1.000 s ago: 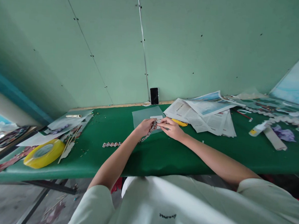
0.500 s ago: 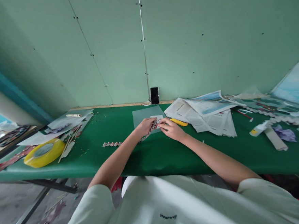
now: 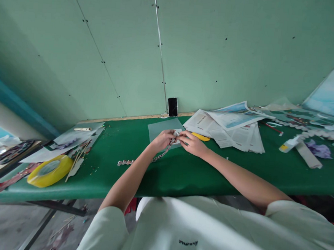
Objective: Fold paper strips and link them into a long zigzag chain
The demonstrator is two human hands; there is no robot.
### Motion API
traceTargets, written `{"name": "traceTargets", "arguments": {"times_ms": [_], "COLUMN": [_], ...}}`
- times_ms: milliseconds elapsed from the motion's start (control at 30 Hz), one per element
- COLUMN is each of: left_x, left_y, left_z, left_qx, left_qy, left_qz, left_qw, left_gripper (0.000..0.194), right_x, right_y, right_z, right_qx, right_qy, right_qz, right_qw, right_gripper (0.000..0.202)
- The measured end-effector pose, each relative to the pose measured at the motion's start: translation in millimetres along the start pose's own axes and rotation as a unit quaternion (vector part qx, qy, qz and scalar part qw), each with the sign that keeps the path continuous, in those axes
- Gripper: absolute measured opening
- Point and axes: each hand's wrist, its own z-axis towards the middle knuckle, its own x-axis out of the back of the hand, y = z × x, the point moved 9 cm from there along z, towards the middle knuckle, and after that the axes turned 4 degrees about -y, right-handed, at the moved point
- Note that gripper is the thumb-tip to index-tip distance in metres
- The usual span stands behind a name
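Observation:
A narrow zigzag chain of folded paper [image 3: 161, 155] runs from between my hands down behind my left forearm, its free end lying on the green tabletop to the left. My left hand [image 3: 163, 140] pinches the chain near its upper end. From the right, my right hand [image 3: 192, 143] grips the same end with its fingertips, close to the left fingers. Under and behind the hands lies a translucent sheet [image 3: 158, 127], with a small white paper piece on it, partly hidden by the fingers.
A yellow cutter [image 3: 201, 137] and printed papers [image 3: 237, 133] lie right of my hands. A phone [image 3: 173, 106] leans on the wall. Yellow tape [image 3: 64, 166] and sticks [image 3: 77, 160] are at left; a glue bottle [image 3: 290, 144] and purple scrap [image 3: 318, 149] at right.
The chain's free end has slid slightly right, and its part near my left wrist hangs in a looser curve. My fingers have drawn a little closer around the upper end.

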Motion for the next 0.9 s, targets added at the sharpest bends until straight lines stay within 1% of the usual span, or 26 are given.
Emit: {"name": "traceTargets", "arguments": {"times_ms": [167, 367, 467, 533, 600, 733, 800, 900], "left_x": [1.2, -0.5, -0.3, 0.3, 1.5, 3.7, 3.8, 2.4], "left_y": [5.3, 10.5, 11.4, 9.9, 8.3, 8.9, 11.0, 16.4], "left_z": [-2.4, -3.3, -2.9, -2.1, -1.3, -1.4, -2.5, -4.5], "left_qx": [-0.007, -0.038, -0.058, -0.064, -0.073, -0.099, -0.107, -0.123], "left_qy": [-0.001, -0.009, -0.002, 0.002, 0.009, 0.036, 0.055, 0.076], "left_qz": [0.017, 0.027, 0.038, 0.046, 0.053, 0.088, 0.122, 0.168], "left_qw": [1.0, 0.999, 0.998, 0.997, 0.996, 0.99, 0.985, 0.975], "left_gripper": [0.024, 0.033, 0.037, 0.038, 0.039, 0.041, 0.042, 0.04], "right_x": [3.6, 14.8, 16.5, 17.1, 16.5, 9.1, 4.5, 0.5], "right_y": [1.1, 0.1, 4.4, 9.7, 16.7, 31.3, 37.6, 44.8], "right_z": [0.8, 1.5, 0.5, -0.6, -2.1, -7.4, -10.9, -15.5], "right_qx": [-0.008, -0.013, -0.032, -0.061, -0.105, -0.199, -0.23, -0.254], "right_qy": [0.018, 0.076, 0.1, 0.118, 0.135, 0.147, 0.154, 0.168], "right_qz": [0.021, 0.06, 0.078, 0.099, 0.124, 0.191, 0.225, 0.251], "right_qw": [1.0, 0.995, 0.991, 0.986, 0.977, 0.95, 0.934, 0.919], "right_gripper": [0.028, 0.025, 0.024, 0.026, 0.026, 0.031, 0.034, 0.036]}}
